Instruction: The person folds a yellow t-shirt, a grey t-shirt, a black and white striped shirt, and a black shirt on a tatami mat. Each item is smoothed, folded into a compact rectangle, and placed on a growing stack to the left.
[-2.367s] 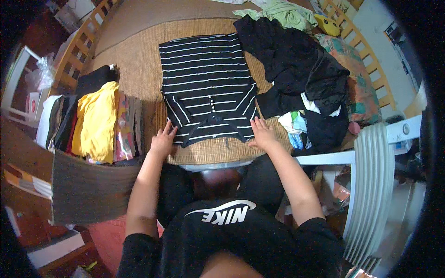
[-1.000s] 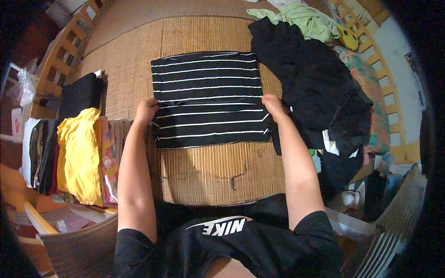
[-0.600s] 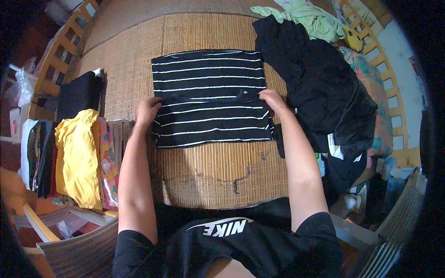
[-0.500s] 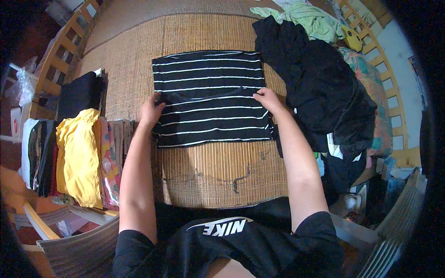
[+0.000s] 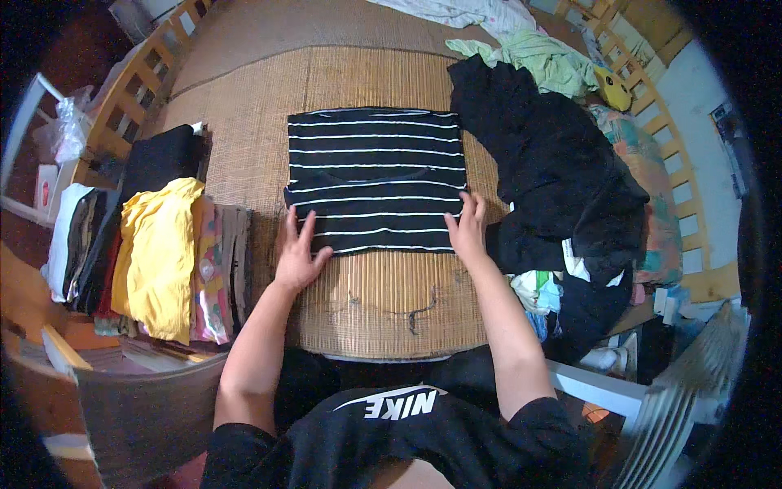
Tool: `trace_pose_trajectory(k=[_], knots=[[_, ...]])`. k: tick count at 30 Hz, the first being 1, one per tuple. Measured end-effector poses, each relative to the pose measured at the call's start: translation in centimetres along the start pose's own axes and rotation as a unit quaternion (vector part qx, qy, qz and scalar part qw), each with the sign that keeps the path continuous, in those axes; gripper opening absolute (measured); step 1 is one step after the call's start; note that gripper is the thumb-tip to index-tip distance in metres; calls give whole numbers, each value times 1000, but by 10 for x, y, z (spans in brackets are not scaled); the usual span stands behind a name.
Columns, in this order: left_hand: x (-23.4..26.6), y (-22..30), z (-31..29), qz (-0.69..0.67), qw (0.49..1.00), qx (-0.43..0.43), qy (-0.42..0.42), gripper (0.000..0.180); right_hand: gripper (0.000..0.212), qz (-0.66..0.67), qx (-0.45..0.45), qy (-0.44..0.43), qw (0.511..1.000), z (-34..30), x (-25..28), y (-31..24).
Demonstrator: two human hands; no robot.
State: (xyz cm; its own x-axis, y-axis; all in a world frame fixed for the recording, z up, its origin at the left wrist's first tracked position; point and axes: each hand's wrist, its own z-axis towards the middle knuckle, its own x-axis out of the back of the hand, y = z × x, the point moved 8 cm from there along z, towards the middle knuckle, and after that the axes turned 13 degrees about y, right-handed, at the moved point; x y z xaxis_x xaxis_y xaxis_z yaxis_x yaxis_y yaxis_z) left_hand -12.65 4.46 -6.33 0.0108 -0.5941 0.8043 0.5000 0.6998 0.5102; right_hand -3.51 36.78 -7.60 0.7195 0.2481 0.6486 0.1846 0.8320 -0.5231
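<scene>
A black shirt with white stripes [image 5: 376, 196] lies folded on the woven mat in front of me, its neckline curving across the middle. At its near left corner is my left hand [image 5: 301, 254], fingers spread and resting at the edge of the cloth. My right hand [image 5: 467, 228] lies along the shirt's right edge, thumb and fingers apart. Neither hand grips the fabric. The near edge of the shirt runs fairly straight between the two hands.
On the left stand folded clothes in a row, with a yellow garment [image 5: 159, 257] over them and a black folded one [image 5: 163, 159] behind. To the right lies a heap of black clothing [image 5: 562, 171], a green cloth [image 5: 546, 61] beyond it. Wooden rails [image 5: 668, 147] edge the woven mat [image 5: 366, 314].
Both hands have let go of the shirt's neckline corners and moved nearer to me, down its sides, with fingers opened. The view has shifted slightly.
</scene>
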Motion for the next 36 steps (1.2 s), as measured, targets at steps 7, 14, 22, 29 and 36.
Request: trace_pose_trajectory(k=[7,14,22,29,36], knots=[[-25,-20,-18,157,980,-58,-111,53,48,-91,106,-210,968,-46,25,-32],[-19,-5,-1,255,949,-128,-131,28,29,-115,117,-187,969,-46,19,-2],[5,-7,-55,244,950,-58,-185,14,20,-84,40,-237,967,-86,65,-21],[42,5,-118,167,972,-12,-165,15,25,-105,-18,-330,938,-133,116,-39],[65,35,-95,174,975,-43,-135,19,25,-31,34,-202,978,-123,128,-55]])
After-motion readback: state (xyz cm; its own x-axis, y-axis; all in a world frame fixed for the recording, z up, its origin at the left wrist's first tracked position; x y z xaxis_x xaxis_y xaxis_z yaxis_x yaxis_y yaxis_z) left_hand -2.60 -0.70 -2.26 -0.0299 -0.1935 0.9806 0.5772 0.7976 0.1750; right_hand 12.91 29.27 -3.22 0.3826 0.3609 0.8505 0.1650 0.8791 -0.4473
